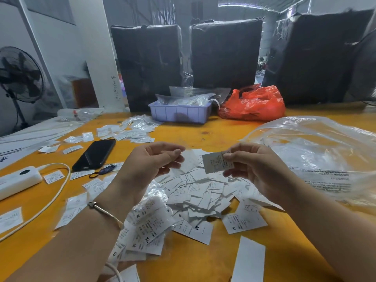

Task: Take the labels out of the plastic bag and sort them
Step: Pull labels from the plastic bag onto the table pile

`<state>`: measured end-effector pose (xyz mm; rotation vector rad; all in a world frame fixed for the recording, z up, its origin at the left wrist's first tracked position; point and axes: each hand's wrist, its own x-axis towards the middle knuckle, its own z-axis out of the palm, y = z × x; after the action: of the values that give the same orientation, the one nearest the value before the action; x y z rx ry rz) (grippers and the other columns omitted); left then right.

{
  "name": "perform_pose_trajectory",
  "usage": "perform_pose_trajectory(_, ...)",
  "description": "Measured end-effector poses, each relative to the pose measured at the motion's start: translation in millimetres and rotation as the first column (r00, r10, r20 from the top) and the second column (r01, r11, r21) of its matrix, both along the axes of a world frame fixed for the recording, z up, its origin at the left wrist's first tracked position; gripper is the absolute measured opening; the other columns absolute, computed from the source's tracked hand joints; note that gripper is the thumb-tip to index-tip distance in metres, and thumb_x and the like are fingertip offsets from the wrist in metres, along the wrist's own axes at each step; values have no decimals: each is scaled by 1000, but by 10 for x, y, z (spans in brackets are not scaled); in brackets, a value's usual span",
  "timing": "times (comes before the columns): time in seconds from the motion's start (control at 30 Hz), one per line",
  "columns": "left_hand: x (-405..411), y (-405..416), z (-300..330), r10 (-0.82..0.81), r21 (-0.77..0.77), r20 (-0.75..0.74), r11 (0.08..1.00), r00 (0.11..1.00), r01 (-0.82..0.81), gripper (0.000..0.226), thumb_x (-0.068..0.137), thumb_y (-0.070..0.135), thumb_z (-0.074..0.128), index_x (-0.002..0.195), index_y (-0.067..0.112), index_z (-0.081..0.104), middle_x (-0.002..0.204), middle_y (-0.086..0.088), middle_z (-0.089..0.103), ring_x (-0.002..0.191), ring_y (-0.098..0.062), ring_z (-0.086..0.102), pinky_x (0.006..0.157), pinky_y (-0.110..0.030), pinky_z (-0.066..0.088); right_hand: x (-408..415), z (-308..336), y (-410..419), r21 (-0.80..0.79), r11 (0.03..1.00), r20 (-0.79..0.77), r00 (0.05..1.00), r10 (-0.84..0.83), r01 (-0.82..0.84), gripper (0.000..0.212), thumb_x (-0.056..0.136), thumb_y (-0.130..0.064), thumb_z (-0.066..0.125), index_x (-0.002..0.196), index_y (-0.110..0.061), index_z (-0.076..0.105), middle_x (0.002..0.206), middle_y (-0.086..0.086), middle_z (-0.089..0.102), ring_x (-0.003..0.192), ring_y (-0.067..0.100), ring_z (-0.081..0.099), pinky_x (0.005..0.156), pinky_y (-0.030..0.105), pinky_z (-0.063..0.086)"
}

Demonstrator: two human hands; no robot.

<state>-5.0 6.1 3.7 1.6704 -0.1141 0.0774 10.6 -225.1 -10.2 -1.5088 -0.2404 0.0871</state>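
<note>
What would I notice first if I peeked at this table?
Probably the big heap of white labels in the middle of the yellow table, with the right hand pinching one label above it. Then the bright red bag at the back.

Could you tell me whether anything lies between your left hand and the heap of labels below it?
Nothing visible does. The left hand hangs directly above the heap of labels with only air between them; the right hand pinches one label beside it.
</note>
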Motion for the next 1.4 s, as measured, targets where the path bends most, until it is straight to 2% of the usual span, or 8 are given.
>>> perform_pose_trajectory(0.13, -27, -26, -6, -3, 50, 28, 999, 1000, 2, 22, 71, 21, 76, 92, 18, 77, 79, -3, 76, 67, -7, 65, 70, -26, 46, -6, 2, 8, 11, 1000, 38, 999, 7, -7, 14, 78, 3, 69, 80, -11, 67, 82, 19, 73, 64, 25, 67, 70, 32, 49)
perform_pose_trajectory(0.33, -17, -36, -16, -19, 41, 44, 999, 999, 17, 45, 53, 30, 82, 96, 19, 74, 85, -3, 74, 73, -10, 66, 77, -30, 49, -54, 0, 15, -41, 998, 202, 979, -31, 41, 56, 75, 5, 72, 120, -28, 63, 80, 21, 72, 63, 22, 65, 64, 26, 50)
perform_pose_trajectory(0.6, -47, -47, -13, -109, 42, 83, 994, 991, 106, 31, 51, 40, 81, 73, 18, 75, 74, -3, 72, 67, -12, 60, 72, -29, 46, -98, 35, 55, -23, 983, 297, 940, -169, 184, 33, 85, 7, 57, 95, -18, 77, 72, 5, 73, 52, 10, 59, 51, 14, 45)
perform_pose_trajectory(0.8, -48, -54, -24, -140, 20, 74, 990, 987, 139, 30, 58, 41, 77, 79, 21, 81, 76, -1, 72, 69, -8, 59, 71, -26, 45, -99, 9, 52, -55, 985, 308, 941, -137, 161, 47, 80, 9, 63, 115, -20, 69, 68, 11, 65, 54, 9, 54, 54, 16, 46)
perform_pose_trajectory(1.0, -28, -43, -16, -226, -221, 10, 950, 974, 222, 8, 70, 7, 71, 76, 11, 75, 77, -9, 72, 66, -15, 67, 59, -20, 54, -145, 14, 144, -306, 944, 335, 942, -12, 121, 29, 83, 4, 58, 82, -17, 79, 75, -6, 71, 61, 4, 57, 57, 15, 45)
perform_pose_trajectory(1.07, -37, -47, -1, -273, -276, -2, 925, 962, 262, 13, 70, -4, 71, 70, 10, 69, 76, -11, 70, 68, -19, 70, 62, -24, 57, -179, 9, 172, -364, 931, 298, 947, 118, -1, 11, 80, -12, 73, 88, -16, 78, 81, -8, 70, 76, 9, 64, 69, 20, 51)
perform_pose_trajectory(1.2, -31, -37, 4, -299, -309, 17, 906, 954, 289, 23, 67, -5, 70, 83, 8, 62, 77, -10, 68, 79, -27, 73, 70, -30, 60, -235, -3, 244, -416, 905, 314, 921, 233, -87, 35, 69, -47, 74, 88, -18, 77, 84, -8, 68, 84, 11, 64, 77, 31, 52)
perform_pose_trajectory(1.4, -50, -68, -35, -293, 116, 32, 951, 956, 287, 34, 70, 2, 82, 100, 12, 71, 85, -5, 72, 81, -15, 69, 75, -21, 57, -203, -4, 226, -275, 961, 422, 902, 85, 38, 13, 80, -24, 73, 81, -12, 77, 76, -1, 72, 71, 13, 64, 66, 24, 51)
